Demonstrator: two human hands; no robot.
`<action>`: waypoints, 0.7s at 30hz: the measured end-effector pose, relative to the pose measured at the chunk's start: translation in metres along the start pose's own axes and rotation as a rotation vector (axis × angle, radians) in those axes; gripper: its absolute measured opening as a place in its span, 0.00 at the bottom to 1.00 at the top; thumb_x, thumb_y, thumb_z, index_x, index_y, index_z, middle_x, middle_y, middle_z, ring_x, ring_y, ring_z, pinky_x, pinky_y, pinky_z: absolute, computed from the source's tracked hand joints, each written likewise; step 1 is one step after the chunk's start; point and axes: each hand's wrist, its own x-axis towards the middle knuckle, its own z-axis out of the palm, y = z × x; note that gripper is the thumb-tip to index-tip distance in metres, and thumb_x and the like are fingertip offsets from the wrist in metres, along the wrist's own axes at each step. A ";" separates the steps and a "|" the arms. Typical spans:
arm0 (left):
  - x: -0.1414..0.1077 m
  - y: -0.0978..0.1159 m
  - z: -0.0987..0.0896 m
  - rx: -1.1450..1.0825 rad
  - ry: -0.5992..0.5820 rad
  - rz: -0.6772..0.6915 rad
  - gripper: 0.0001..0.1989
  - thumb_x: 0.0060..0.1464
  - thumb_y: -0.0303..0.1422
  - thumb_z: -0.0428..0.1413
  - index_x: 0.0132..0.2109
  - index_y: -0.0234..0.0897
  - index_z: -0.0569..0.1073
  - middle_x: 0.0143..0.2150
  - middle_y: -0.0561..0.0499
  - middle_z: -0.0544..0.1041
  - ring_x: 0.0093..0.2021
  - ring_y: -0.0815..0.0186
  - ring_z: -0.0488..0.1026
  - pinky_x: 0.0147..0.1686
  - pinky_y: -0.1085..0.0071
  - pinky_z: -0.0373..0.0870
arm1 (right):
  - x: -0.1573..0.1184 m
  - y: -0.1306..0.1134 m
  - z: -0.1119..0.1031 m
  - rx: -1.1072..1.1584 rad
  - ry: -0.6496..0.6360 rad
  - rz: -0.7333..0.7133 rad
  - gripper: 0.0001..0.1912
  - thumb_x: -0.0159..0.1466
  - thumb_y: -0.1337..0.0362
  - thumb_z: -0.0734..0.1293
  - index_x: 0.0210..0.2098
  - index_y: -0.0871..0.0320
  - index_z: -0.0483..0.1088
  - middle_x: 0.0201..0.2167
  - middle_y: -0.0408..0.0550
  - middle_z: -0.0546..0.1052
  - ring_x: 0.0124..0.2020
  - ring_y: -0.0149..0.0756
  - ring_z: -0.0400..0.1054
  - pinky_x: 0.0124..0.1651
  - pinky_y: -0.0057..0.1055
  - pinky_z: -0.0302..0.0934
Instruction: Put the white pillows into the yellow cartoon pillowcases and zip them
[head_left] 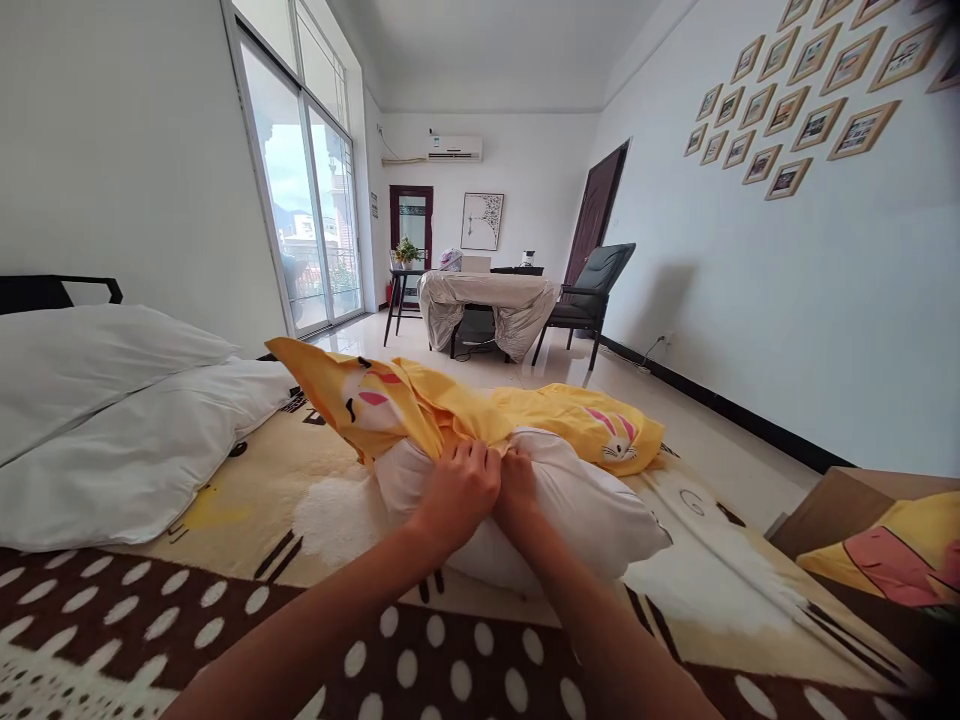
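A white pillow (577, 500) lies in front of me on a patterned blanket, its far part inside a yellow pillowcase (540, 405) with printed bunny faces. My left hand (461, 485) is closed on the gathered edge of the pillowcase at the middle of the pillow. Right beside it, my right hand (517, 485) grips the same bunched cloth, its fingertips partly hidden. The yellow fabric spreads out to both sides beyond my hands, with a pointed corner raised at the left. The near side of the pillow is bare white.
Two white pillows (150, 430) lie stacked at the left. A cardboard box (840, 500) with yellow and pink cloth (892, 550) stands at the right. The beige blanket (262, 490) has a brown dotted border. Farther off are a covered table (487, 290) and a black chair (600, 280).
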 end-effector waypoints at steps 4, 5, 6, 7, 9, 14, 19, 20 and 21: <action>0.011 0.010 0.013 0.128 0.185 0.084 0.06 0.58 0.24 0.45 0.35 0.33 0.67 0.32 0.46 0.69 0.32 0.60 0.67 0.30 0.65 0.63 | -0.004 0.029 -0.001 -0.047 -0.053 0.147 0.12 0.61 0.75 0.58 0.29 0.64 0.73 0.30 0.59 0.77 0.34 0.43 0.73 0.35 0.33 0.59; 0.013 0.006 0.015 0.145 0.229 0.095 0.06 0.58 0.24 0.45 0.36 0.33 0.67 0.33 0.47 0.69 0.33 0.60 0.67 0.31 0.64 0.63 | -0.004 0.033 -0.002 -0.053 -0.053 0.173 0.12 0.61 0.74 0.58 0.29 0.64 0.73 0.30 0.59 0.77 0.34 0.43 0.73 0.34 0.32 0.59; 0.014 0.000 0.017 0.160 0.275 0.097 0.07 0.58 0.24 0.45 0.37 0.33 0.67 0.33 0.47 0.69 0.34 0.60 0.67 0.32 0.64 0.63 | -0.004 0.036 -0.002 -0.060 -0.049 0.200 0.12 0.62 0.73 0.58 0.30 0.63 0.73 0.30 0.58 0.77 0.34 0.43 0.73 0.34 0.32 0.59; 0.014 -0.009 0.020 0.166 0.321 0.085 0.07 0.58 0.24 0.46 0.38 0.33 0.68 0.35 0.46 0.70 0.35 0.60 0.67 0.34 0.63 0.63 | -0.003 0.039 -0.001 -0.067 -0.038 0.231 0.13 0.64 0.71 0.57 0.31 0.63 0.72 0.30 0.58 0.77 0.34 0.43 0.73 0.34 0.32 0.59; 0.012 -0.032 0.026 0.132 0.407 0.009 0.08 0.58 0.25 0.46 0.41 0.34 0.69 0.38 0.45 0.71 0.38 0.59 0.67 0.38 0.62 0.63 | -0.002 0.044 0.000 -0.077 0.001 0.296 0.15 0.66 0.68 0.54 0.34 0.64 0.71 0.31 0.58 0.77 0.33 0.43 0.73 0.32 0.32 0.58; 0.006 -0.083 0.044 -0.143 0.453 -0.322 0.10 0.60 0.32 0.47 0.44 0.33 0.69 0.39 0.44 0.73 0.41 0.58 0.67 0.42 0.64 0.65 | -0.008 0.051 0.005 -0.078 0.083 0.297 0.18 0.69 0.61 0.52 0.34 0.63 0.69 0.30 0.55 0.76 0.32 0.40 0.72 0.32 0.31 0.56; 0.015 -0.087 0.048 -0.226 0.246 -0.363 0.10 0.59 0.32 0.49 0.45 0.35 0.70 0.44 0.45 0.73 0.46 0.56 0.66 0.46 0.61 0.65 | -0.016 0.041 0.006 -0.111 0.142 0.236 0.17 0.68 0.62 0.53 0.33 0.63 0.68 0.30 0.56 0.75 0.33 0.40 0.70 0.35 0.33 0.55; 0.018 -0.086 0.047 -0.225 0.205 -0.374 0.10 0.57 0.31 0.50 0.45 0.34 0.71 0.44 0.44 0.73 0.46 0.54 0.66 0.45 0.60 0.65 | -0.017 0.039 0.007 -0.110 0.159 0.235 0.17 0.68 0.62 0.53 0.33 0.63 0.68 0.30 0.55 0.74 0.32 0.40 0.70 0.35 0.33 0.55; 0.022 -0.084 0.047 -0.224 0.175 -0.378 0.10 0.55 0.30 0.52 0.44 0.34 0.71 0.44 0.43 0.73 0.47 0.53 0.66 0.44 0.59 0.65 | -0.018 0.038 0.007 -0.107 0.177 0.234 0.17 0.68 0.61 0.53 0.32 0.63 0.67 0.29 0.54 0.74 0.32 0.40 0.69 0.36 0.33 0.55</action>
